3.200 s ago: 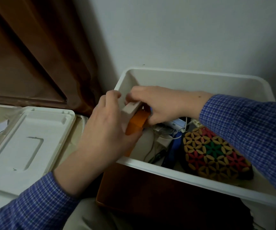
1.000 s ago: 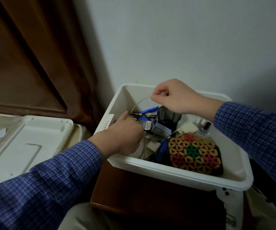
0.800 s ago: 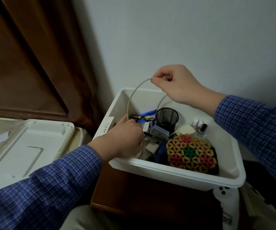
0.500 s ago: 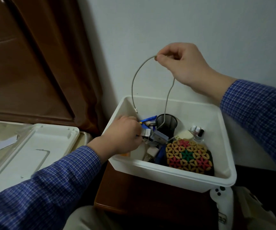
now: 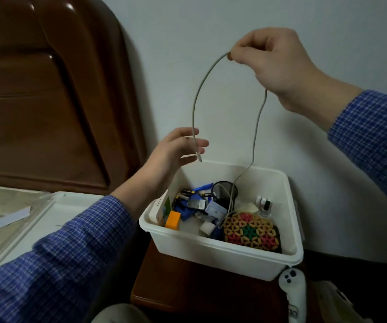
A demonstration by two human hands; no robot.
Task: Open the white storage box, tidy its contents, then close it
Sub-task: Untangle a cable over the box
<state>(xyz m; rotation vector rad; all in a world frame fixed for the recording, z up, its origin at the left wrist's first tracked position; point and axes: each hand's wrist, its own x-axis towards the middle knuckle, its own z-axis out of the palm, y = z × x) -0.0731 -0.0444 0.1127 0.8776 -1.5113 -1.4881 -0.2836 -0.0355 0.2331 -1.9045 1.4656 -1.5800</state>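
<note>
Right hand: the right hand (image 5: 272, 59) is raised high in front of the wall, fingers curled, thumb and forefinger pinching a grey cable (image 5: 198, 94) at the top of its loop.
Cable: it hangs in an arch from that pinch; one strand runs down into the box, the other drops to a free plug end (image 5: 199, 157) above the box's far left corner.
Left hand: the left hand (image 5: 176, 151) is lifted above the box's left side, fingers straight and spread loosely, holding nothing. The plug end lies across its fingertips (image 5: 200, 143) in this view; whether they actually touch it is hard to tell.
White storage box: the white storage box (image 5: 222, 255) stands open on a dark wooden desk (image 5: 187, 283), against the wall.
Contents: a patterned pouch (image 5: 250, 233) at the front right, a black mesh cup (image 5: 225, 193) at the back, an orange block (image 5: 172, 220) at the front left, batteries (image 5: 184, 193) and small bottles (image 5: 264, 205) among the clutter.
Lid: the white lid (image 5: 55, 213) lies off to the left, on the bed.
Sleeves: both arms wear blue checked sleeves (image 5: 71, 257).
</note>
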